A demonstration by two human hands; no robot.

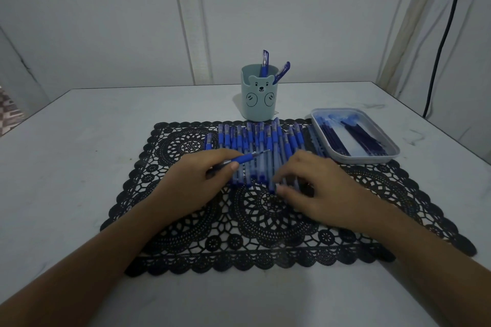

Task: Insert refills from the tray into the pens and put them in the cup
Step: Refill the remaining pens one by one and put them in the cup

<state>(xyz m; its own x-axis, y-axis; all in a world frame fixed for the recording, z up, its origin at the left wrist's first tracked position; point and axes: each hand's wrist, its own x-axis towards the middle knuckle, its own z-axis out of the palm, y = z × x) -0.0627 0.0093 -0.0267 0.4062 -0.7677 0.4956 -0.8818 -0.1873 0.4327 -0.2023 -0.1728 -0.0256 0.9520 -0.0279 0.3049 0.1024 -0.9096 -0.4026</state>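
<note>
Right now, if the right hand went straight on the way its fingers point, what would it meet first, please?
Probably the row of pens on the mat: the right hand points left, fingertips close over them; contact is unclear.

1 head cam, wide-angle, faces fwd & down, close above table [66,154]

You have one cup [259,99] near the far edge of the tabletop [79,167], and two pens [265,61] stand in it. One tray [366,160] lies toward the right edge; its refills [364,138] sit in two bunches, too tightly packed to count. One lace mat [265,233] carries one row of pens [251,138], well over a dozen, overlapping too much for an exact number. One loose pen [243,159] is gripped in your left hand [194,183], counted outside that row
</note>
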